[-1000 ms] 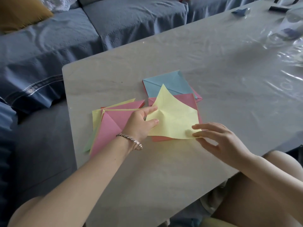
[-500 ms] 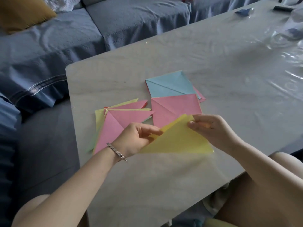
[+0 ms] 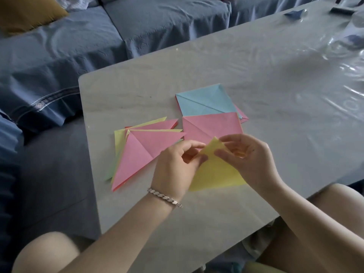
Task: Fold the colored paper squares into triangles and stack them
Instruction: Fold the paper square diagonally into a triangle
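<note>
Grey desk (image 3: 137, 91) by a blue sofa (image 3: 59, 56) | head view: left hand (image 3: 177, 164) and right hand (image 3: 248, 160) both pinch the yellow paper (image 3: 214, 174) at its top corner, low over the desk | step: folding it | next, I think: press the fold flat, add to the triangle pile (image 3: 137, 154)

Blue sofa (image 3: 137, 30) behind pale table (image 3: 236, 62).

Yellow paper (image 3: 214, 174); pink square (image 3: 212, 125); light-blue square (image 3: 204, 103). Pink triangle (image 3: 141, 152) tops yellow and green ones. Pale grey surface (image 3: 256, 75), blue sofa (image 3: 157, 26), mustard cushion (image 3: 25, 14), silver bracelet (image 3: 165, 198).
</note>
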Demonstrator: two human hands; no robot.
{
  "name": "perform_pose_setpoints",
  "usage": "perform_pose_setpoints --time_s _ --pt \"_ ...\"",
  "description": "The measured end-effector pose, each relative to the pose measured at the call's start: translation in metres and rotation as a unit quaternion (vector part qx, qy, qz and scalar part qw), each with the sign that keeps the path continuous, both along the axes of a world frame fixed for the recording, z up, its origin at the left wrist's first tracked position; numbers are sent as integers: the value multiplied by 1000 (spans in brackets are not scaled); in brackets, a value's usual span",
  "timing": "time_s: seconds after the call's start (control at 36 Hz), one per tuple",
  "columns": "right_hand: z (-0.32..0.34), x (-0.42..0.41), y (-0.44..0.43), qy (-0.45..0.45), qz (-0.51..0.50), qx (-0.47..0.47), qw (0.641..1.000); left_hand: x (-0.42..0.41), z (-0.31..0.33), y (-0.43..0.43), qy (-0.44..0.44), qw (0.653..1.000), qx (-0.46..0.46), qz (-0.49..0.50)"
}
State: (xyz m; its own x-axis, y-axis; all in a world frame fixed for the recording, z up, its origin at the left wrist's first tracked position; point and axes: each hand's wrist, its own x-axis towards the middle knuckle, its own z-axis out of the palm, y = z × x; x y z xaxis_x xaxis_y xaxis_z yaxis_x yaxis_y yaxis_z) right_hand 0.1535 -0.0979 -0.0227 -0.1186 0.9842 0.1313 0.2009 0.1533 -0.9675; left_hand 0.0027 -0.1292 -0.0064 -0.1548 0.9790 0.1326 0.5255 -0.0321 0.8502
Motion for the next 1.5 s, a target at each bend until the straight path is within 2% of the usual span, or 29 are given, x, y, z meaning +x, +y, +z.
perform_pose_setpoints --time_s 0.08,0.28,0.61,1.5 --pt "3 1 -1 38 -18 -25 999 0 1 0 -22 1000 16 12" --pt "10 -1 -6 60 -16 -34 997 -2 1 -2 -37 997 62 32" --pt "14 0 -6 84 -16 -48 995 -2 2 0 -2 989 149 13" --pt "17 2 -7 80 -15 -86 993 -3 3 -1 7 993 113 8"
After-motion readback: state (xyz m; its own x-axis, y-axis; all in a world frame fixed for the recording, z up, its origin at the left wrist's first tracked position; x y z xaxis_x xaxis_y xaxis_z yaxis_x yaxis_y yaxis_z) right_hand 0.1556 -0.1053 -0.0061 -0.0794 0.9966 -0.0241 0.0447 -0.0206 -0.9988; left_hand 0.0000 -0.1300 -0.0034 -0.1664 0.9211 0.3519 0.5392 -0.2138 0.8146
